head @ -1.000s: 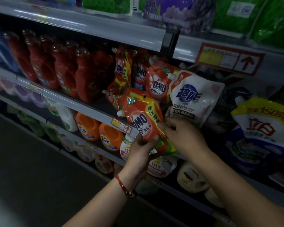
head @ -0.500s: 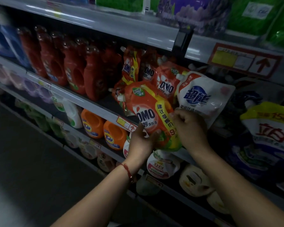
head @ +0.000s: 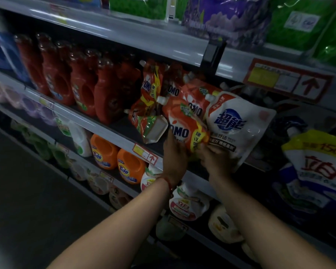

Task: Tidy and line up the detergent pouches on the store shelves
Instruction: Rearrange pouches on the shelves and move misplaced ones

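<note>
In the head view, both hands are holding one orange OMO pouch (head: 184, 125) at the shelf edge (head: 109, 131): the left hand (head: 174, 152) is pressing its lower left side with nearly straight fingers, and the right hand (head: 214, 158) is curling around its lower right corner, beside a white pouch (head: 239, 121).

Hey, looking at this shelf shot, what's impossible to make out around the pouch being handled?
Head view only:
- Bottom edge of the front OMO pouch: covered by the left hand and right hand.
- Right hand's fingertips: tucked under the pouches, so its grip is unclear.
- Price tag print: too small and blurred.
- Pouches behind the white pouch: lost in shadow.
</note>
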Tool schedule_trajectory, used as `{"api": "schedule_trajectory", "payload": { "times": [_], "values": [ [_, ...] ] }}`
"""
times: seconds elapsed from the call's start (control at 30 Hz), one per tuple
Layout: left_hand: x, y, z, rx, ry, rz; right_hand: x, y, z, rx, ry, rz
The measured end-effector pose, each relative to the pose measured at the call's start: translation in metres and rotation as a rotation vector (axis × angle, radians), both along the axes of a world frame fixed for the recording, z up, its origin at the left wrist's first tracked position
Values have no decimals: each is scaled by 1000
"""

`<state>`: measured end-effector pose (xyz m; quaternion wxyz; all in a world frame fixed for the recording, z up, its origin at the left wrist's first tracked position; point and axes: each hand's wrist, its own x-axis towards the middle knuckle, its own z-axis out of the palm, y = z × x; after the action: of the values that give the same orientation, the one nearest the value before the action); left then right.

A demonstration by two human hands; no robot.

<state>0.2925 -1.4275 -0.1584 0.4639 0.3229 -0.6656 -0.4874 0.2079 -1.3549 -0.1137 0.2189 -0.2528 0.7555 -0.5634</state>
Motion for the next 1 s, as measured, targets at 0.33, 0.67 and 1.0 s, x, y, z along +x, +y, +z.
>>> {"api": "schedule_trajectory", "payload": {
  "times": [0.33,0.67,1.0],
  "values": [
    [18,12,-12,-212,-567,-206,-1,-6,-9,35,-45,76],
    [72,20,10,-361,-999,-86,6,29,9,187,291,330],
    [132,13,35,-461,-1202,45,49,39,37,495,900,692]
  ]
}}
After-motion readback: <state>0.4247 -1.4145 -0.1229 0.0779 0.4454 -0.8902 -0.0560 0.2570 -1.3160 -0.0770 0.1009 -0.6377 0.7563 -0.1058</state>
